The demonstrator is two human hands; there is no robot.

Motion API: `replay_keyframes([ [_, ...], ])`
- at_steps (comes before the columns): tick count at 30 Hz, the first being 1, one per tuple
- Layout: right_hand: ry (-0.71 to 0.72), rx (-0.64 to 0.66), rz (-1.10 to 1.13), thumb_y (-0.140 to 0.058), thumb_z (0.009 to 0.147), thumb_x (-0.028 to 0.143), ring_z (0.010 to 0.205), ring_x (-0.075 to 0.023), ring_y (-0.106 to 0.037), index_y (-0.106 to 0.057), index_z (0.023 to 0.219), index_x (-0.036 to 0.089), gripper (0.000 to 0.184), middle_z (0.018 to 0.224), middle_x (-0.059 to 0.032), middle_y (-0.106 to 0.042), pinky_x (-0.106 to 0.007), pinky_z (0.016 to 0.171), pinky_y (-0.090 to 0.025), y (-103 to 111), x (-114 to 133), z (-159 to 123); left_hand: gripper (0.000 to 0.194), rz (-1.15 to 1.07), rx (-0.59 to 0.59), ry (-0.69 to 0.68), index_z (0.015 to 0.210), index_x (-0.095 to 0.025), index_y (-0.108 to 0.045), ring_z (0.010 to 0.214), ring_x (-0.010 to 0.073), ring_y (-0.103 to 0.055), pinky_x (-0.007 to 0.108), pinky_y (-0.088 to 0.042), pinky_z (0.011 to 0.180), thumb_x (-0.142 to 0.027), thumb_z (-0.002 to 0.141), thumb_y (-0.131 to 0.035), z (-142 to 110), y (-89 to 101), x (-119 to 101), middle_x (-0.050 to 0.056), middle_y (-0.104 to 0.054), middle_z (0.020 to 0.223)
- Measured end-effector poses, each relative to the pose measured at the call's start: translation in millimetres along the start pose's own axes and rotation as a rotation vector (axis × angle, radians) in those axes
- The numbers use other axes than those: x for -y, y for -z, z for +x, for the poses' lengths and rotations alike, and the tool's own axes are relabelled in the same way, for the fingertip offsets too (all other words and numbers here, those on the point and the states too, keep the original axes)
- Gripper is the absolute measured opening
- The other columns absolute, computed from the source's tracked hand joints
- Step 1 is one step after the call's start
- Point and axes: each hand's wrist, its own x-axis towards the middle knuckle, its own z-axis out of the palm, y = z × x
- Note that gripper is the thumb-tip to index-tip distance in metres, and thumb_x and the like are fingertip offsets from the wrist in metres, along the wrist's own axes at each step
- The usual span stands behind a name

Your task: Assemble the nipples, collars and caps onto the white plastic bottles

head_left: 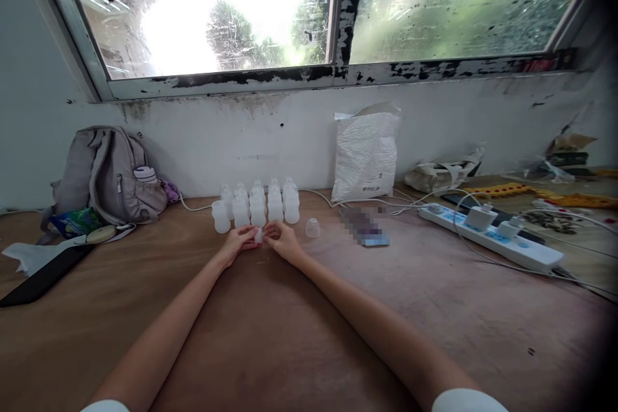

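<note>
My left hand (240, 243) and my right hand (283, 242) meet at the middle of the table, fingertips closed on a small translucent white piece (259, 235), which looks like a bottle teat or its ring. Right behind my hands, several frosted baby bottles (274, 205) stand upright in a cluster near the wall. At the cluster's left front, one open-looking bottle (221, 217) has no dome on top. To the right of my right hand rests a clear dome cap (313, 227).
A grey backpack (109, 174) and a black flat object (46, 275) are at the left. A white padded bag (365, 154) leans on the wall. Further right lie a phone (375, 240), a power strip (497, 238) with plugs and cables, and a yellow strip (531, 191).
</note>
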Motion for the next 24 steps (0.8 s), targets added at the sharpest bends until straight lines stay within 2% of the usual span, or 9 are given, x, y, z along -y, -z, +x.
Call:
replay_keyframes([
  [5, -0.076, -0.047, 0.042, -0.055, 0.068, 0.021, 0.065, -0.0137, -0.061, -0.058, 0.076, 0.015, 0.011, 0.071, -0.0035, -0.064, -0.024, 0.061, -0.049, 0.2, -6.1, 1.1, 0.029, -0.027, -0.004, -0.012, 0.086, -0.011, -0.062, 0.071, 0.012, -0.062, 0.022, -0.051, 0.068, -0.034, 0.07, -0.064, 0.2, -1.2, 1.4, 0.009, -0.066, 0.086],
  [12, -0.135, -0.043, 0.035, -0.052, 0.071, 0.03, 0.053, -0.0123, -0.055, -0.059, 0.08, 0.015, 0.019, 0.07, -0.0032, -0.061, -0.023, 0.046, -0.045, 4.4, -4.0, -0.6, 0.025, -0.062, 0.005, -0.019, 0.085, -0.013, -0.061, 0.073, 0.0125, -0.062, 0.025, -0.051, 0.074, -0.027, 0.065, -0.068, -0.7, -0.3, 1.7, 0.007, -0.065, 0.086],
  [14, -0.126, -0.019, 0.044, -0.054, 0.071, 0.031, 0.057, -0.0122, -0.056, -0.057, 0.09, 0.016, 0.025, 0.079, -0.0041, -0.061, -0.024, 0.049, -0.046, 4.5, -2.3, -0.7, 0.024, -0.073, -0.006, -0.032, 0.084, -0.014, -0.06, 0.072, 0.0119, -0.061, 0.026, -0.05, 0.074, -0.026, 0.065, -0.068, -0.1, -0.1, 2.6, 0.006, -0.064, 0.084],
  [17, -0.09, 0.044, 0.056, -0.064, 0.062, 0.029, 0.069, -0.0131, -0.058, -0.053, 0.1, 0.018, 0.041, 0.089, -0.0039, -0.06, -0.025, 0.062, -0.048, 2.8, 0.0, -1.4, 0.021, -0.09, -0.003, -0.046, 0.083, -0.015, -0.059, 0.074, 0.0119, -0.061, 0.027, -0.05, 0.076, -0.024, 0.066, -0.067, 0.5, 0.3, 3.7, 0.004, -0.064, 0.084],
  [20, -0.081, 0.085, 0.065, -0.068, 0.057, 0.027, 0.072, -0.0136, -0.058, -0.052, 0.096, 0.018, 0.043, 0.083, -0.0018, -0.061, -0.026, 0.067, -0.048, 0.3, -0.6, -2.0, 0.018, -0.097, 0.013, -0.041, 0.082, -0.014, -0.059, 0.076, 0.0129, -0.061, 0.028, -0.049, 0.077, -0.022, 0.067, -0.065, 0.7, 1.0, 4.0, 0.004, -0.064, 0.084],
  [24, -0.133, 0.002, 0.058, -0.063, 0.063, 0.033, 0.066, -0.0132, -0.059, -0.044, 0.099, 0.019, 0.043, 0.075, 0.0008, -0.059, -0.026, 0.061, -0.048, -0.4, -7.5, 0.1, 0.02, -0.109, 0.03, -0.017, 0.087, -0.014, -0.058, 0.073, 0.014, -0.062, 0.031, -0.05, 0.076, -0.018, 0.067, -0.062, 0.9, 2.4, 3.5, 0.005, -0.065, 0.081],
])
